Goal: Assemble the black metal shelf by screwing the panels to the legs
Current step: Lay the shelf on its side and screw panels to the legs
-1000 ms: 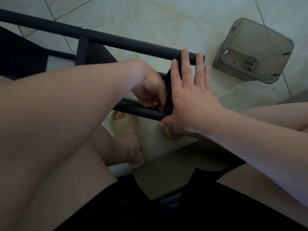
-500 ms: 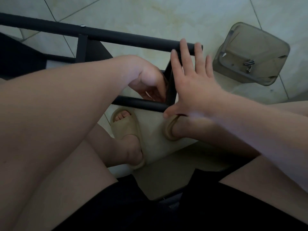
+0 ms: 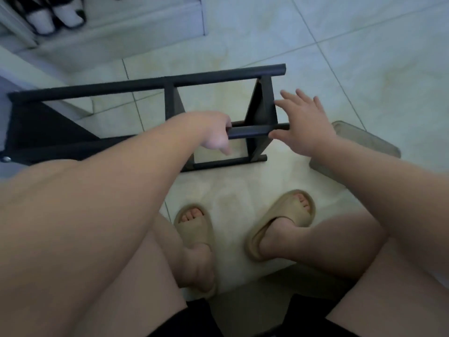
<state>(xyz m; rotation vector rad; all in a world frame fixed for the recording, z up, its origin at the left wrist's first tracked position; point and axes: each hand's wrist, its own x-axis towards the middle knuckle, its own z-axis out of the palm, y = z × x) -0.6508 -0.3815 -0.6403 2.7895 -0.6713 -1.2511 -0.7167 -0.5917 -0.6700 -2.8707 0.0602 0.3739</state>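
Tan slippers [image 3: 194,229] on pale floor tiles [image 3: 364,57], black-and-white shoes [image 3: 56,18] at top left.

The pale tiled floor [image 3: 364,57] carries the black metal shelf [image 3: 150,83], which lies on its side with its legs running left to right. A smoky translucent container [image 3: 364,139] sits just to its right (an arm hides part of it). Nearer, the left tan slide [image 3: 196,227] and the right tan slide [image 3: 289,215] stand flat, feet inside.

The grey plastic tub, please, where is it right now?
In the head view the tub sits on the floor at right, just past the right hand, near the shelf.
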